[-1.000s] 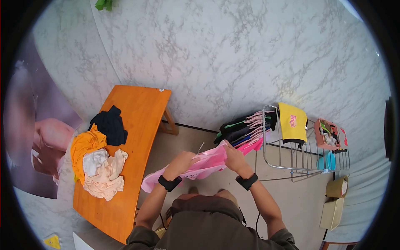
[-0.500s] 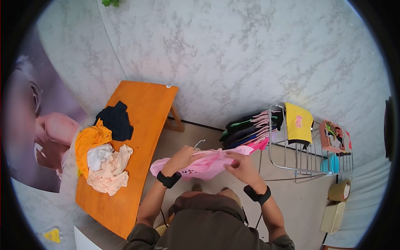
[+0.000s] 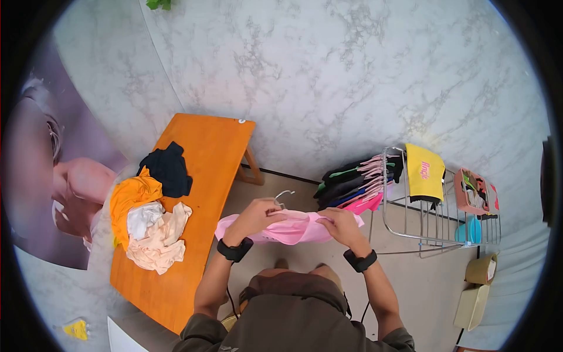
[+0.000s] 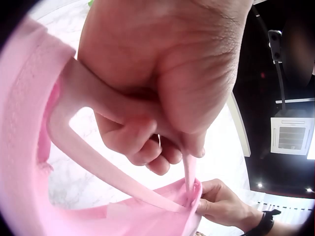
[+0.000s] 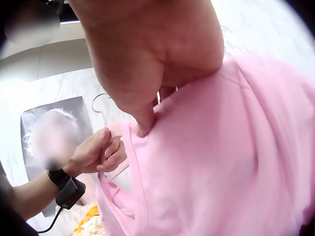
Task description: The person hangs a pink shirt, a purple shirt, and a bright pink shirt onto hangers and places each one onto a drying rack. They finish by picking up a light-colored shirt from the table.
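A pink garment (image 3: 293, 230) hangs between the two hands in front of the body. The left hand (image 3: 256, 218) grips a pink hanger (image 4: 103, 162), whose metal hook (image 3: 284, 195) rises beside the fingers. In the left wrist view the fingers curl round the hanger at the garment's neck opening, and one end of the hanger is inside the cloth. My right hand (image 3: 345, 226) pinches the garment's edge between thumb and fingers, with the cloth (image 5: 206, 147) spread below it in the right wrist view.
On the left, a wooden table (image 3: 214, 152) bears dark, orange, white and peach clothes (image 3: 155, 258). To the right stands a metal rack (image 3: 404, 237) with hung clothes (image 3: 346, 188), a yellow cloth (image 3: 423, 176) and a pink basket (image 3: 469, 202). Beige bins (image 3: 471, 308) stand at the far right.
The right hand let go of the cloth's edge, its fingers spread, and now pinches it again. The garment is more level and gathered, and the hanger's hook shows more clearly.
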{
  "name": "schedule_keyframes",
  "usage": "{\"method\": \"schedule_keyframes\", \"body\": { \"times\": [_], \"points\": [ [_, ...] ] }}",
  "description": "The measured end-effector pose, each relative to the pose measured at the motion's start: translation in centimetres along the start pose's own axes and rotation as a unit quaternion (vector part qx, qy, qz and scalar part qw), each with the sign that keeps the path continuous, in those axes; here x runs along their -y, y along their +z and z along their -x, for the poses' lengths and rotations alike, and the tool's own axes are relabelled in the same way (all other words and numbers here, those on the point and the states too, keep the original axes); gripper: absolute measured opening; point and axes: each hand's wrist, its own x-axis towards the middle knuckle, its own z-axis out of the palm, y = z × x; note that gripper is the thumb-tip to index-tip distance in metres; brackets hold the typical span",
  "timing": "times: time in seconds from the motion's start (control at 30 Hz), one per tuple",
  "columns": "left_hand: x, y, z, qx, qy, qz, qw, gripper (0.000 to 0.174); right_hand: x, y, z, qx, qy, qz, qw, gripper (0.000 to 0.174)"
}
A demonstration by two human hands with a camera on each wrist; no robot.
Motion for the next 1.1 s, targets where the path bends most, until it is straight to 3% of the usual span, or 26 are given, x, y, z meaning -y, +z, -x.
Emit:
{"method": "schedule_keyframes", "body": {
  "times": [0.03,0.1,0.13,0.17,0.23,0.3,0.47,0.6,0.7,0.8,0.87,0.9,0.97,1.1],
  "points": [
    [0.1,-0.6,0.4,-0.002,-0.002,-0.001,1.000,0.026,0.1,-0.3,0.1,0.002,-0.003,-0.002,1.000,0.023],
    [0.9,-2.4,1.5,-0.115,0.065,0.015,0.991,0.031,0.0,-1.5,0.4,-0.057,0.042,-0.039,0.997,0.021],
    [2.0,-3.2,2.2,-0.106,0.049,0.005,0.993,0.042,-0.7,-2.0,0.5,-0.079,0.020,-0.026,0.996,0.019],
    [2.8,-3.7,2.9,-0.108,0.048,0.004,0.993,0.042,-1.1,-2.5,0.7,-0.078,0.017,-0.027,0.996,0.019],
    [4.2,-4.2,4.3,-0.093,-0.043,0.028,0.994,0.047,-1.2,-3.6,1.2,-0.102,0.045,-0.044,0.993,0.019],
    [5.6,-4.1,5.1,-0.084,-0.039,0.009,0.996,0.044,-2.0,-4.2,1.5,-0.090,0.061,-0.036,0.993,0.020],
    [6.9,-3.6,6.2,-0.121,-0.122,0.060,0.983,0.028,-2.6,-4.7,1.8,-0.128,0.058,-0.060,0.988,0.020],
    [9.1,-3.6,7.6,-0.154,-0.130,0.090,0.975,0.024,-2.9,-5.3,2.3,-0.099,0.074,-0.020,0.992,0.020],
    [8.8,-4.5,8.0,-0.121,-0.162,0.015,0.979,0.030,-1.7,-5.7,2.4,-0.085,0.094,-0.034,0.991,0.021],
    [6.0,-5.2,7.6,-0.117,-0.161,-0.031,0.979,0.021,-1.8,-4.4,2.7,-0.080,0.100,-0.056,0.990,0.021],
    [2.8,-4.2,6.2,-0.189,0.010,-0.150,0.970,0.016,-1.9,-3.3,2.7,-0.078,0.089,-0.079,0.990,0.021],
    [1.5,-3.8,5.6,-0.191,0.007,-0.150,0.970,0.016,-1.8,-3.0,2.7,-0.074,0.088,-0.081,0.990,0.021],
    [-0.2,-3.0,4.5,-0.141,0.102,-0.112,0.978,0.011,-1.7,-2.5,2.4,-0.052,0.079,-0.073,0.993,0.022],
    [0.0,-2.2,3.9,-0.074,0.043,-0.021,0.996,0.011,-1.5,-2.3,2.3,-0.061,0.073,-0.079,0.992,0.021]
  ]
}}
